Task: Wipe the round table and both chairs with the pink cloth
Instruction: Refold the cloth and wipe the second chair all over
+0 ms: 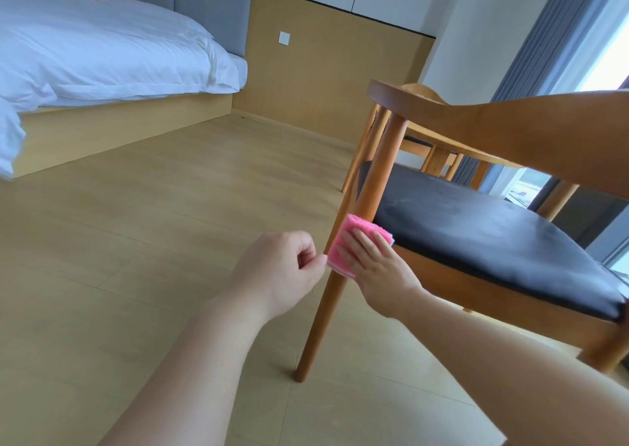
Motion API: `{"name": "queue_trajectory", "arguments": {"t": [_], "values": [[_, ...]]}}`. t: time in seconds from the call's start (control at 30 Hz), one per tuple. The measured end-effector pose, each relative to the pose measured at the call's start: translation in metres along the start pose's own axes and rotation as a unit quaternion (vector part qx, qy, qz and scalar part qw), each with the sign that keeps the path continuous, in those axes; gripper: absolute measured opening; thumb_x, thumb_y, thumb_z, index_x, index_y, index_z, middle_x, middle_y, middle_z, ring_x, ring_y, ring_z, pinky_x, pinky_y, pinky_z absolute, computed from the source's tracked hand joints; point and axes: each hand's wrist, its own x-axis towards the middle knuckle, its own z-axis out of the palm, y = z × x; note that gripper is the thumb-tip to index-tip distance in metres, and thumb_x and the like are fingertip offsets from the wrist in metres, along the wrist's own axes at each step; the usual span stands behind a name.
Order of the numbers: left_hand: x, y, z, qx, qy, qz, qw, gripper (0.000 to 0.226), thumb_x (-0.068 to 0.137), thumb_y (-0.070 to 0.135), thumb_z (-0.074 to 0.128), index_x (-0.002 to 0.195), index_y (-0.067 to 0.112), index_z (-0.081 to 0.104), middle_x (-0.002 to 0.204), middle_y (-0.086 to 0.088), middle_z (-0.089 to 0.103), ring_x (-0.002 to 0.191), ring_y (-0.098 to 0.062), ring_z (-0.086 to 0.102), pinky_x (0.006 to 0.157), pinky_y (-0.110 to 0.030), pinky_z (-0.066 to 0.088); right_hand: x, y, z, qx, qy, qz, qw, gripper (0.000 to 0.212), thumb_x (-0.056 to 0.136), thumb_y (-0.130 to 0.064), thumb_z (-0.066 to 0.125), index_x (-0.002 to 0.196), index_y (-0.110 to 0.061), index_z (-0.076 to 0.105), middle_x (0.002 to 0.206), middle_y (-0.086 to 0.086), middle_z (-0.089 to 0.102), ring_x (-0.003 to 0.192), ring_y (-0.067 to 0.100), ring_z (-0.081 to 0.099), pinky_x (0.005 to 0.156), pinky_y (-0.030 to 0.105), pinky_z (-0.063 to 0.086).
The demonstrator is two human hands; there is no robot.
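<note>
A wooden chair (384, 159) with a black padded seat (483, 231) fills the right side. A folded pink cloth (350, 228) is wrapped round its front leg just below seat height. My right hand (377, 265) holds the cloth against that leg, fingers laid over it and thumb hidden. My left hand (282, 268) is curled, its thumb and fingertips pinching the cloth's lower left edge. Behind the near chair's armrest I see the top of a second wooden chair (420, 91) and part of the round table's pale rim (452, 148).
A bed (102, 54) with white bedding stands at the back left on a wooden base. Pale wood floor (153, 241) stretches between the bed and the chairs. Grey curtains (551, 37) and a bright window lie behind the chairs on the right.
</note>
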Motion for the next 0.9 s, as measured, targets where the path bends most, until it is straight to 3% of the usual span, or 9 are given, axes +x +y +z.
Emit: {"name": "queue_trajectory", "arguments": {"t": [0.2,0.43,0.6,0.9], "values": [[-0.003,0.000,0.012,0.007,-0.019,-0.006,1.000,0.035,0.084,0.039,0.060,0.056,0.023,0.047,0.045,0.013,0.049,0.045,-0.005,0.046,0.041,-0.018,0.031,-0.012,0.002,0.017,0.003,-0.011,-0.021,1.000,0.075,0.097,-0.032,0.033,0.149,-0.015,-0.018,0.155,0.012,-0.025,0.129,0.036,-0.044,0.101,0.053,-0.036],[-0.003,0.016,0.022,0.004,-0.027,0.024,0.999,0.036,0.086,0.037,0.061,0.055,0.026,0.046,0.045,0.012,0.049,0.048,-0.001,0.049,0.043,-0.011,0.035,-0.022,0.009,0.027,0.004,-0.013,-0.017,1.000,0.075,0.098,-0.034,0.030,0.147,-0.016,-0.023,0.153,0.012,-0.030,0.140,0.034,-0.032,0.111,0.052,-0.024],[-0.005,0.025,0.027,0.023,-0.037,0.037,0.998,0.036,0.085,0.039,0.060,0.055,0.027,0.045,0.045,0.012,0.048,0.047,0.000,0.049,0.039,-0.010,0.026,-0.032,0.014,0.033,0.000,-0.010,-0.014,1.000,0.074,0.097,-0.034,0.028,0.145,-0.014,-0.025,0.152,0.012,-0.032,0.139,0.034,-0.033,0.112,0.052,-0.021],[-0.005,0.047,0.056,0.037,-0.067,0.054,0.996,0.035,0.083,0.037,0.063,0.056,0.023,0.047,0.048,0.007,0.050,0.047,-0.007,0.047,0.044,-0.018,0.030,-0.073,0.030,0.053,0.013,-0.006,-0.006,1.000,0.071,0.098,-0.035,0.025,0.148,-0.014,-0.022,0.151,0.011,-0.034,0.135,0.032,-0.038,0.111,0.050,-0.025]]}}
